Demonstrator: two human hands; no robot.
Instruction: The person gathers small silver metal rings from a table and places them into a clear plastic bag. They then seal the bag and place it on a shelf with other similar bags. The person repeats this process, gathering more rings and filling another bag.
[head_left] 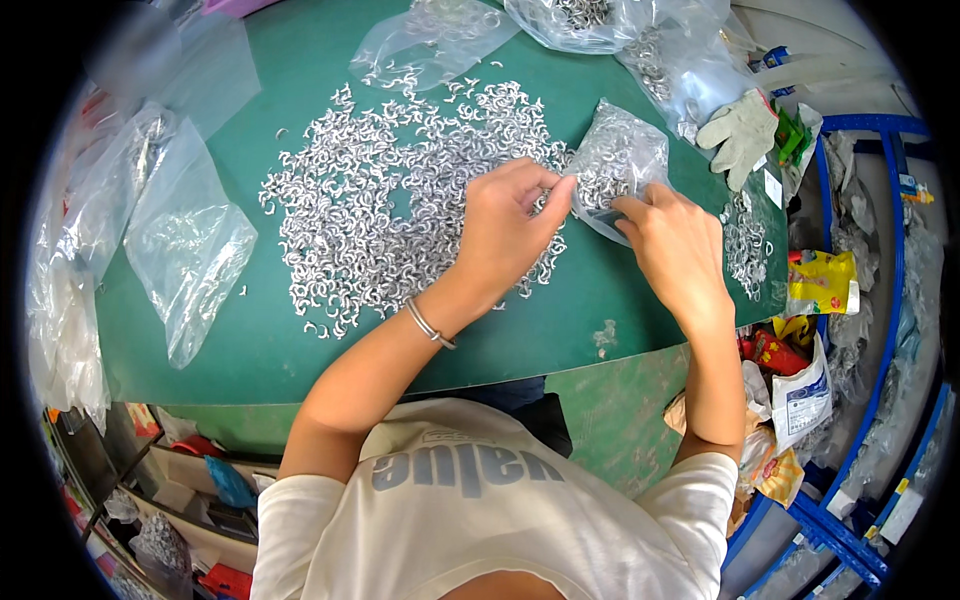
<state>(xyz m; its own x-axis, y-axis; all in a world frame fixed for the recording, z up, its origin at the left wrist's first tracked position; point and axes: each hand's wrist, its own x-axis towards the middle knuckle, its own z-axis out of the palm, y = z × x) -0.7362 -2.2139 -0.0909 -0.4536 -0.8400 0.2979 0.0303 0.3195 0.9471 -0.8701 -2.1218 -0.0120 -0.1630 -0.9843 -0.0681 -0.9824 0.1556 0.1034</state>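
Note:
A clear plastic bag (636, 143) with small curved silvery metal pieces inside lies on the green table, right of the main pile. My left hand (508, 222) pinches the bag's left edge between thumb and forefinger. At the bag's lower right side is my right hand (678, 245), its fingers curled onto the plastic near the opening; their tips are partly hidden. A broad, loose pile of the same curved metal pieces (345, 215) spreads over the middle of the table, beside and beyond my left hand.
Empty-looking plastic bags (190, 245) lie at the left. Filled bags (585, 15) stand along the far edge. A pale work glove (740, 135) and a smaller heap of metal pieces (747, 245) sit at the right, near a blue shelf frame (880, 330).

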